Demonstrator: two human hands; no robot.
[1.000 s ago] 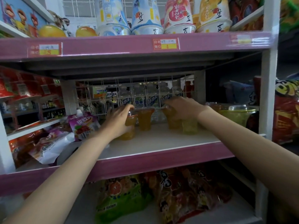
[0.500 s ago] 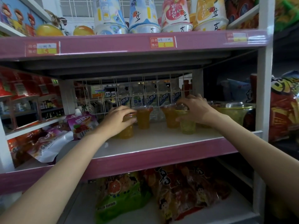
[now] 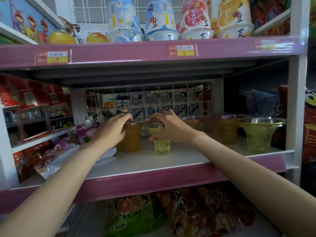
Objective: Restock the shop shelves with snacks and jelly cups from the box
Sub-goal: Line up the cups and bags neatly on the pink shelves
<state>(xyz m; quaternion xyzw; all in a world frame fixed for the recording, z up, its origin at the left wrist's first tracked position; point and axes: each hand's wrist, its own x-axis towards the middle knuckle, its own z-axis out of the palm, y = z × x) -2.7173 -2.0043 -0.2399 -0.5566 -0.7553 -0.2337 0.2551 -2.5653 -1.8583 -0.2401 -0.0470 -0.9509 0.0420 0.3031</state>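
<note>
Both my arms reach onto the middle shelf (image 3: 153,165) of a pink-edged rack. My left hand (image 3: 111,130) grips an orange jelly cup (image 3: 132,141) by its rim and side. My right hand (image 3: 168,127) grips a yellow-green jelly cup (image 3: 161,146) just right of it, fingers curled over the lid and thumb on the side. Both cups stand on the shelf. Further right stand more orange jelly cups (image 3: 228,130) and a larger green jelly cup (image 3: 259,134). No box is in view.
Purple snack pouches (image 3: 87,134) lie at the shelf's left. Large printed tubs (image 3: 160,19) line the upper shelf. Snack bags (image 3: 205,212) fill the lower shelf. A wire grid (image 3: 153,100) closes the back, and a white upright (image 3: 296,100) stands on the right.
My right hand has carried the yellow-green cup leftward along the shelf to beside the orange cup. My left hand has stayed on the orange cup. The camera has moved closer.
</note>
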